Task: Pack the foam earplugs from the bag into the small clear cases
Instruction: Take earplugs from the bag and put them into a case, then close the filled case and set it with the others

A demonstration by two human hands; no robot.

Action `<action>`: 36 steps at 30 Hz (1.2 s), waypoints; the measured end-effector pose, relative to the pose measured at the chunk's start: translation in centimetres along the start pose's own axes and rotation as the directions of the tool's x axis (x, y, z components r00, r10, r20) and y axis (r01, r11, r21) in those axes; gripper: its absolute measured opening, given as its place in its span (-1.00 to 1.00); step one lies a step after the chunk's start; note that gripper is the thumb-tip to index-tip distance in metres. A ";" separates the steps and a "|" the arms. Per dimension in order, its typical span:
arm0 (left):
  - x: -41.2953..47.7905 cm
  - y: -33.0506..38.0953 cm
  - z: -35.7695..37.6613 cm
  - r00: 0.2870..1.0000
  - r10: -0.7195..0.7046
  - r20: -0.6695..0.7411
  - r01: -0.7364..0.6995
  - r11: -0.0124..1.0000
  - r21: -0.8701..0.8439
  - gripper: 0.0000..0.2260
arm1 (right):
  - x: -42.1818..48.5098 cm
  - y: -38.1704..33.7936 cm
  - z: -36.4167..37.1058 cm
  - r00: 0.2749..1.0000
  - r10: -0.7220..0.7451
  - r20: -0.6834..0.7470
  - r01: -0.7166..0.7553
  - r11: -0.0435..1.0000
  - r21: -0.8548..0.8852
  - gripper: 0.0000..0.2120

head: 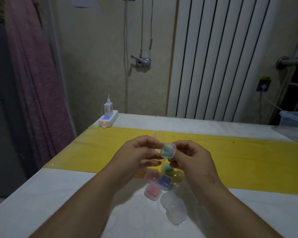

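Small clear case (168, 150) with teal earplugs (165, 149) inside, held up above the counter (76, 194) between both hands. Left hand (138, 157) fingers pinch its left edge, right hand (191, 157) fingers curl round its right side. Can't tell if the lid is latched. Directly below on the counter, a cluster of filled cases: green (168, 169), pink (152, 176), blue (164, 182), red-pink (152, 190). Empty clear cases (174, 208) just beside them, nearer the person. Yellow strip (248, 160) runs across the counter under the hands. Power strip (108, 120) at the far left corner, red light on.
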State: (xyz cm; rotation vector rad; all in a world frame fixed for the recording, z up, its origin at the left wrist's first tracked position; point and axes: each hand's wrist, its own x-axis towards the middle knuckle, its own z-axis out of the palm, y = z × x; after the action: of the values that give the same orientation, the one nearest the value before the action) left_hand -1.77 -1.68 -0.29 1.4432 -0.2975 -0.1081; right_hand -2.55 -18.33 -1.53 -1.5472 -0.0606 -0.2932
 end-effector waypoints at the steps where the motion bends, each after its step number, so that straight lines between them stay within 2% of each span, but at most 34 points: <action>1: -0.1 0.0 0.1 1.000 0.017 0.014 -0.017 0.999 0.037 -0.85 | -0.1 0.0 0.0 1.000 0.001 0.011 -0.001 1.000 -0.003 -0.84; 3: -0.1 -0.2 0.2 0.998 0.053 0.020 -0.055 0.994 0.094 -0.90 | -0.2 -0.1 0.1 1.000 -0.002 0.024 0.002 1.000 -0.010 -0.85; 5: 0.1 -0.2 0.2 0.998 0.069 0.004 -0.069 0.990 0.121 -0.87 | -0.3 -0.3 0.2 1.000 0.013 0.027 -0.014 1.000 0.023 -0.95; 8: 0.2 -0.2 0.0 0.997 0.062 -0.036 -0.057 0.988 0.141 -0.83 | -0.2 -0.3 0.3 0.998 0.064 0.029 -0.066 0.994 0.082 -0.80; 12: 0.1 -0.2 -0.2 0.998 0.056 -0.040 -0.048 0.983 0.177 -0.76 | -0.4 0.1 0.3 0.997 -0.050 0.058 0.055 0.995 -0.089 -0.96; 14: 0.1 -0.1 -0.2 0.998 0.051 -0.046 -0.042 0.981 0.189 -0.80 | -0.3 0.2 0.2 0.996 -0.073 0.049 0.079 0.988 -0.133 -0.96; 18: 0.1 0.1 -0.5 0.997 0.062 -0.038 -0.052 0.975 0.218 -0.81 | -0.5 -0.2 0.4 0.995 -0.068 0.071 0.076 0.992 -0.106 -0.95; 21: 0.4 0.4 -1.3 0.994 0.056 -0.091 -0.030 0.964 0.263 -0.89 | -0.6 -0.2 0.4 0.996 -0.068 0.064 0.075 0.992 -0.105 -0.94; 24: 0.6 0.7 -2.6 0.988 0.058 -0.146 0.029 0.847 0.531 -0.92 | -0.4 -0.1 -0.1 0.998 -0.068 0.010 0.069 0.986 -0.150 -0.92; 26: 0.7 0.6 -3.4 0.990 -0.013 -0.138 0.101 0.750 0.654 -0.92 | -0.3 0.1 -0.2 0.998 -0.062 0.004 0.062 0.979 -0.195 -0.90; 30: 0.6 -0.1 -4.2 0.982 -0.175 -0.077 0.166 0.585 0.794 -0.88 | -0.2 0.5 -0.2 0.996 -0.085 0.013 0.085 0.954 -0.288 -0.89; 34: 0.8 -0.5 -4.2 0.988 -0.144 -0.056 0.121 0.492 0.862 -0.90 | 0.0 0.9 -0.3 0.990 -0.138 0.024 0.136 0.900 -0.414 -0.86; 36: 0.9 -0.7 -4.0 0.994 -0.096 -0.059 0.099 0.489 0.866 -0.93 | 0.0 1.0 -0.3 0.988 -0.151 0.026 0.146 0.878 -0.455 -0.84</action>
State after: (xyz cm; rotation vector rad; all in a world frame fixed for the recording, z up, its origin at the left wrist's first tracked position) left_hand 0.21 1.83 -1.20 2.5060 -0.2741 -0.0398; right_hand -2.37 -18.66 -2.47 -2.0155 -0.1086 -0.4616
